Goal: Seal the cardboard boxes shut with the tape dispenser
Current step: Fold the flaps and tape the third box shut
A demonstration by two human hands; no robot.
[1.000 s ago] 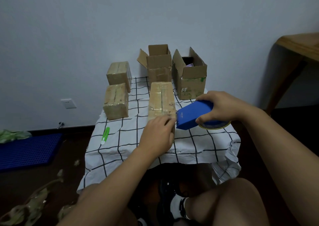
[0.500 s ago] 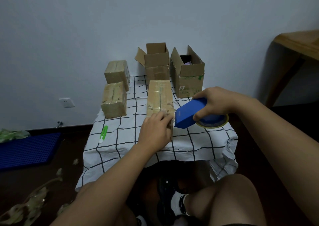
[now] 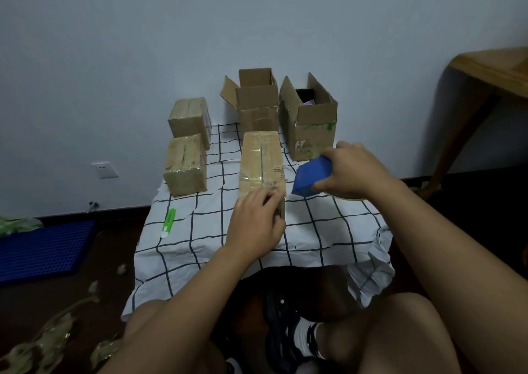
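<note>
A long closed cardboard box with tape along its top seam lies in the middle of the checked cloth. My left hand presses against its near end, fingers resting on the top edge. My right hand grips the blue tape dispenser just right of the box, its tape roll partly hidden under the hand. Two open boxes stand at the back. Two taped boxes sit at the left.
A green utility knife lies on the cloth at the left. A blue mat and crumpled tape scraps are on the floor to the left. A wooden table stands at the right. My knees are below the cloth.
My right hand has lifted the dispenser slightly up and away from the box's near end. My left hand stays pressed on the box end.
</note>
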